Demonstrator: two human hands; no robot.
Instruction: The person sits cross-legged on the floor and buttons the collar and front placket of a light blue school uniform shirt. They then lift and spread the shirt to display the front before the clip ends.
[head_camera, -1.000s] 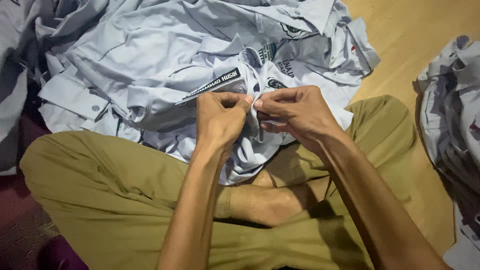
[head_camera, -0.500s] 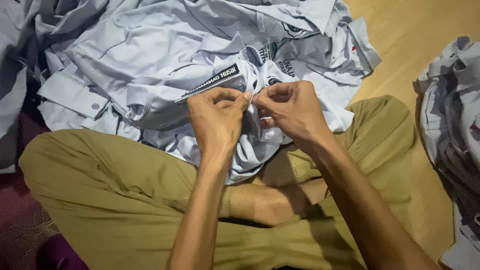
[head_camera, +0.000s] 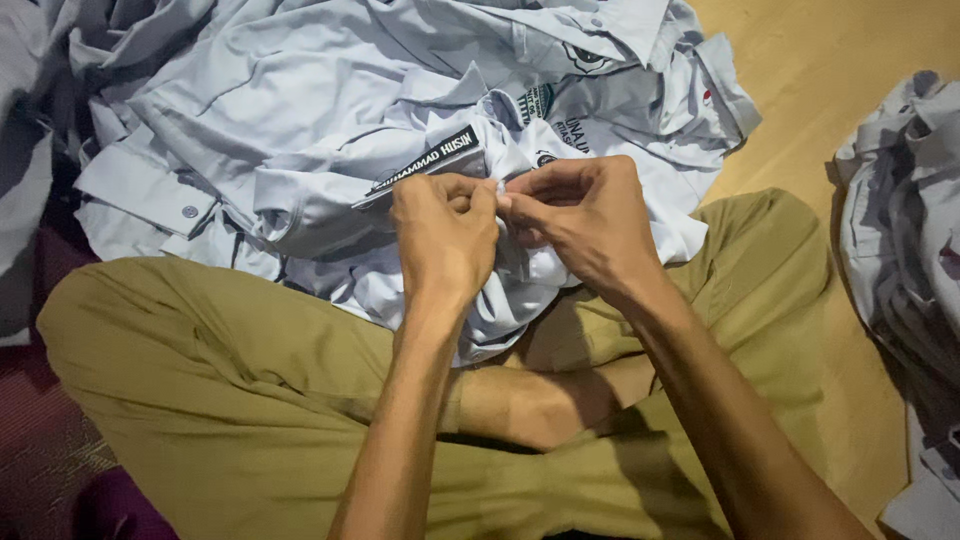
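A pale grey-blue shirt (head_camera: 330, 170) lies crumpled over my lap, with a black name strip (head_camera: 425, 165) and small printed badges near its front. My left hand (head_camera: 445, 235) and my right hand (head_camera: 585, 215) meet fingertip to fingertip just under that strip, both pinching a small fold of the shirt's cloth. Whatever small part sits between the fingertips is hidden. My legs are crossed in olive-green trousers (head_camera: 220, 370) beneath the shirt.
More grey-blue shirts are heaped behind the held one (head_camera: 600, 40). Another pile of the same cloth (head_camera: 910, 230) lies at the right edge on the wooden floor (head_camera: 830, 70). A dark red mat (head_camera: 40, 450) shows at the lower left.
Both hands have shifted slightly up and left on the shirt, staying pinched together on the cloth. The shirt has bunched a little more under them.
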